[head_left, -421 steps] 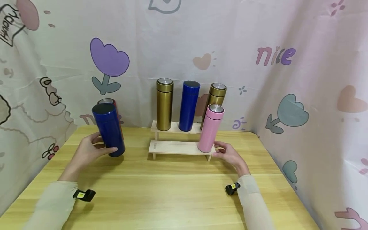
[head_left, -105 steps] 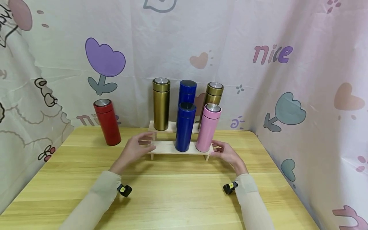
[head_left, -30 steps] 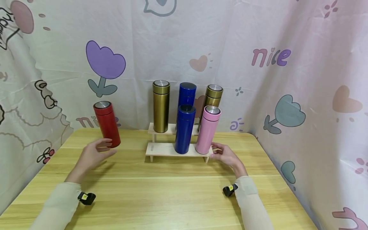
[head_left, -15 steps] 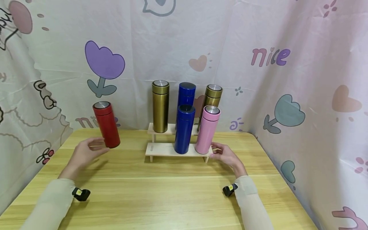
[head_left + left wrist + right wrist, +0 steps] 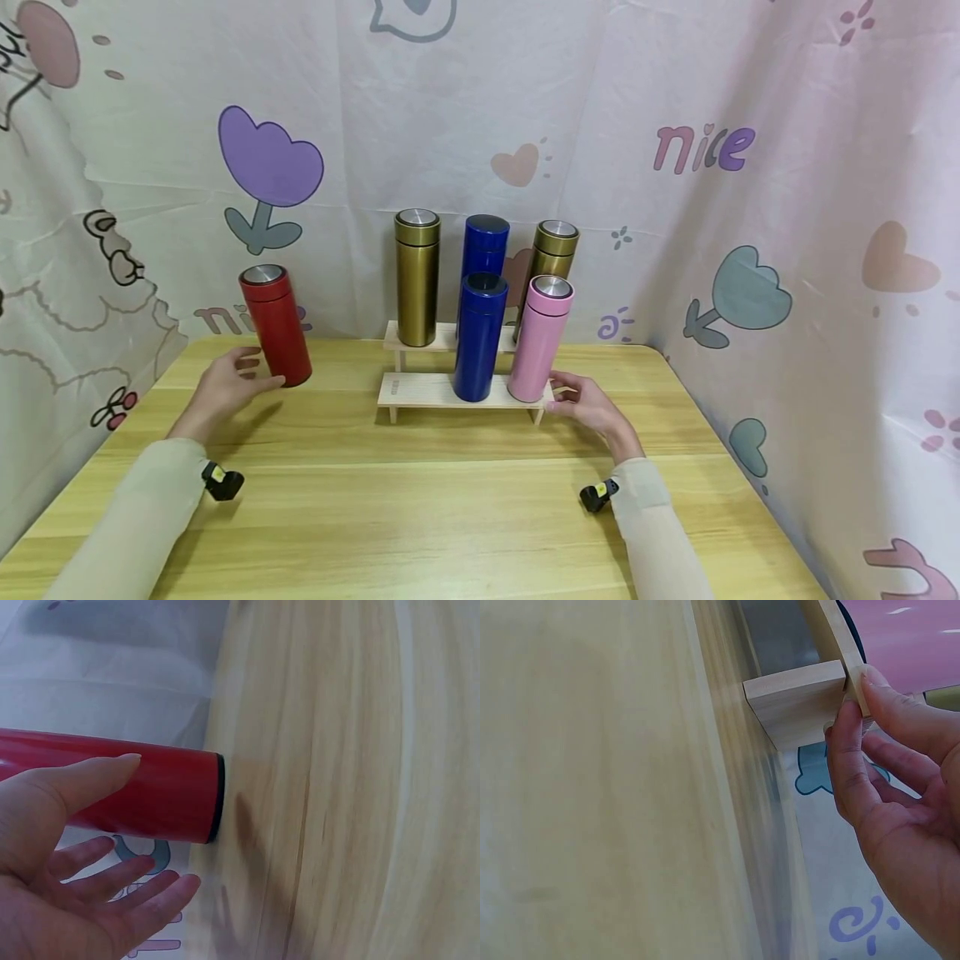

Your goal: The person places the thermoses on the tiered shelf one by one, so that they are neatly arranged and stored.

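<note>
A red thermos bottle (image 5: 277,329) stands upright on the table at the left. Beside it is my left hand (image 5: 225,387), its thumb in front and the other fingers spread loosely at its left side. In the left wrist view the thumb (image 5: 97,780) overlaps the red wall, while the fingers (image 5: 146,896) stay apart from it. My right hand (image 5: 588,407) pinches the right end of a two-step wooden rack (image 5: 420,390) between thumb and fingertips. On its lower step stand a blue thermos (image 5: 480,342) and a pink thermos (image 5: 540,346).
The upper step bears a gold thermos (image 5: 417,283) at left, a blue thermos (image 5: 486,237) in the middle and another gold thermos (image 5: 555,250) at right, the latter two partly hidden. A printed curtain (image 5: 375,150) hangs behind the wooden table (image 5: 420,517).
The blue thermos my left hand held earlier now stands on the lower step. That hand has let go and moved left to the red thermos. My right hand stays at the rack's end.
</note>
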A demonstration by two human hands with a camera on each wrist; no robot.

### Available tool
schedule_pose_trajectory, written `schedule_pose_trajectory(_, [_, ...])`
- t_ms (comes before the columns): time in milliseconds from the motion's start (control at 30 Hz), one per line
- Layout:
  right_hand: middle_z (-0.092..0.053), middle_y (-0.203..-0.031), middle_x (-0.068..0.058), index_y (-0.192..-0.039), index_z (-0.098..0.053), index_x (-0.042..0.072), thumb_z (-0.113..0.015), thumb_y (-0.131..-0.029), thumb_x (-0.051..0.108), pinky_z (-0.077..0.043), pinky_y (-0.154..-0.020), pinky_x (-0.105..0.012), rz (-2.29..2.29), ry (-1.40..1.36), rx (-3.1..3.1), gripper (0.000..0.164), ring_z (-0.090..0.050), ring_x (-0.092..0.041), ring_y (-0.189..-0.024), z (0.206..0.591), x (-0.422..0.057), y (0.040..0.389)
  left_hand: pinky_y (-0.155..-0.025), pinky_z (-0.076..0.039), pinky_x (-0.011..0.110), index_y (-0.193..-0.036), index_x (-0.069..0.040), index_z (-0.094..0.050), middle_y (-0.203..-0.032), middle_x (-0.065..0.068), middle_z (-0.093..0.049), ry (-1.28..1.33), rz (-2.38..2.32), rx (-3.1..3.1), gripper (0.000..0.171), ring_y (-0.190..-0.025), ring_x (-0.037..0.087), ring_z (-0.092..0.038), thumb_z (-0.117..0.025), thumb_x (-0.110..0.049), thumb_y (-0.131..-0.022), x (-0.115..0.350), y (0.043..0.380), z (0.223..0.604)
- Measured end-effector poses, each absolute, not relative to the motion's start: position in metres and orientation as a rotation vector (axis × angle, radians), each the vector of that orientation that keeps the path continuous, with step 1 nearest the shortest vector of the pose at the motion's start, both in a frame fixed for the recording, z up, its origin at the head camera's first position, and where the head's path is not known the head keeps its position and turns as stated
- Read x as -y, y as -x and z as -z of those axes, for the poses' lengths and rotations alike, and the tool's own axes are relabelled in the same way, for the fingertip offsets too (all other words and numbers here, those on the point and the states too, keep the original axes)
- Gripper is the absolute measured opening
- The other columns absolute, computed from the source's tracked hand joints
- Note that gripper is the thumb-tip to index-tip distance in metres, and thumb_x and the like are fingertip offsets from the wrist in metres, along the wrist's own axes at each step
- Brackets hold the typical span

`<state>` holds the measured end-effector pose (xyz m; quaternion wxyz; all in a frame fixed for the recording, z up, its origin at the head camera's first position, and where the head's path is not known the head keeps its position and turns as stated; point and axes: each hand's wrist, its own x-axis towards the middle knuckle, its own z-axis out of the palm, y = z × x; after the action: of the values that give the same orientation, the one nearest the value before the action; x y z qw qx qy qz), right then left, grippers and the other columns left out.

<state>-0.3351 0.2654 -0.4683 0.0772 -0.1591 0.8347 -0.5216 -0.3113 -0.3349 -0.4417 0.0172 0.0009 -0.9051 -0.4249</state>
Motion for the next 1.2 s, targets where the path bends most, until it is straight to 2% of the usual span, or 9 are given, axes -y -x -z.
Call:
schedule_pose_trajectory(133, [-0.057, -0.140, -0.031, -0.154, -0.040, -0.007, -0.073, -0.092, 0.002, -0.056, -0.087, -0.019, 1.569, 0.467, -2.494, 0.070, -0.064, -0.030, -0.113, 0.469, -0.265, 0.335, -0.110, -0.041, 0.072, -0.157, 0.015, -0.015, -0.158, 0.042, -0.028, 0.000, 1.351, 2.821, 0.097, -0.139, 0.063, -0.036, -0.070, -0.038, -0.098, 0.335, 0.319, 0.442])
schedule_pose_trajectory(700, [-0.056, -0.137, -0.033, -0.153, -0.038, -0.009, -0.072, -0.092, -0.001, -0.057, -0.083, -0.019, 1.569, 0.489, -2.484, 0.070, -0.064, -0.028, -0.107, 0.466, -0.263, 0.336, -0.114, -0.038, 0.071, -0.159, 0.012, -0.008, -0.156, 0.043, -0.029, -0.040, 1.460, 2.757, 0.098, -0.140, 0.060, -0.036, -0.068, -0.038, -0.100, 0.334, 0.333, 0.453])
schedule_pose_trajectory(1200, [-0.057, -0.138, -0.032, -0.152, -0.039, -0.010, -0.073, -0.092, 0.000, -0.057, -0.082, -0.019, 1.563, 0.479, -2.492, 0.069, -0.065, -0.028, -0.107, 0.468, -0.265, 0.336, -0.115, -0.036, 0.072, -0.161, 0.009, -0.008, -0.157, 0.041, -0.030, -0.074, 1.460, 2.739, 0.100, -0.140, 0.058, -0.036, -0.070, -0.039, -0.098, 0.330, 0.340, 0.455])
